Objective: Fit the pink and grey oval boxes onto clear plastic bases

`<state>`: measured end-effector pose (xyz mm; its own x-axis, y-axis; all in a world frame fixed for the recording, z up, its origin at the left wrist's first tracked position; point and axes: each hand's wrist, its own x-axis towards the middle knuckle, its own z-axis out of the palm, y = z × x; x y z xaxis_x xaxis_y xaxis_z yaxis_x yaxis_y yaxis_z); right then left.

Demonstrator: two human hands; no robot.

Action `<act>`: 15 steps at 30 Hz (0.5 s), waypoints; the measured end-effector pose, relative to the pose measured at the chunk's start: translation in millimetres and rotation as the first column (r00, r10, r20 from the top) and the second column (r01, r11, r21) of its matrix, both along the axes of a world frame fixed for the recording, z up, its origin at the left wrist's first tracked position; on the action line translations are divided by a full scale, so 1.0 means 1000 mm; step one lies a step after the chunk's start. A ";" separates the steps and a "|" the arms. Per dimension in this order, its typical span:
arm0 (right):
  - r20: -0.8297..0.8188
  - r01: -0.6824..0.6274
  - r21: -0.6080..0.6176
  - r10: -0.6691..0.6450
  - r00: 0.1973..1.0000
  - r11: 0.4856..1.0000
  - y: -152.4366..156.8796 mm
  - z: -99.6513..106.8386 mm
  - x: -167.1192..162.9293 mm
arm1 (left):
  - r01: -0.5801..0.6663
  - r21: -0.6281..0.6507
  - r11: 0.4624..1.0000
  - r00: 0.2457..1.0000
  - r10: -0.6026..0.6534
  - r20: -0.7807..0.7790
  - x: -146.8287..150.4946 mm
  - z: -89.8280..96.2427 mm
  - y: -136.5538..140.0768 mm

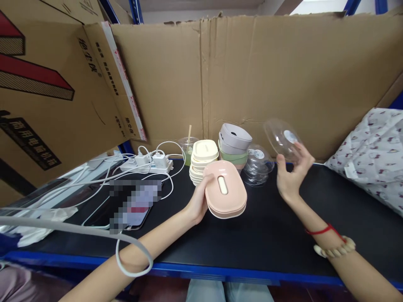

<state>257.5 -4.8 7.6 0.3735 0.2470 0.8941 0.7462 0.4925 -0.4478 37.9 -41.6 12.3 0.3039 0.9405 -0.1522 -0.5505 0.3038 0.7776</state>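
Pink lid in one hand, clear dish in the other, above a black bench.

From the left: a phone [134,207] lies by a power strip [147,164]; the left hand [198,201] curls its fingers round the edge of a pink oval lid [225,189], lifted off the black tabletop [267,235], just before cream lids [203,161] and stacked bowls [234,144]. Clear dishes [258,165] sit beside them; the right hand [291,174] pinches a tilted clear plastic dish [281,138] in the air.

oval pink plastic lid [225,189]: smooth, matt
round clear plastic cover [281,138]: glossy, see-through
black table top [270,235]: matt
brown cardboard wall [283,79]: dull, creased
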 end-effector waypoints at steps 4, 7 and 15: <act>0.225 -0.192 0.127 0.160 0.961 0.973 -0.028 0.001 -0.027 | -0.050 0.121 0.991 0.999 0.050 0.003 -0.003 0.005 -0.002; 0.414 -0.306 -0.060 0.303 0.858 0.950 -0.040 -0.005 -0.046 | 0.014 0.210 0.978 0.998 -0.028 0.060 -0.005 0.002 0.000; 0.399 -0.394 -0.215 0.449 0.799 0.894 -0.044 -0.019 -0.056 | 0.086 0.178 0.980 0.996 -0.087 0.003 -0.003 -0.009 0.002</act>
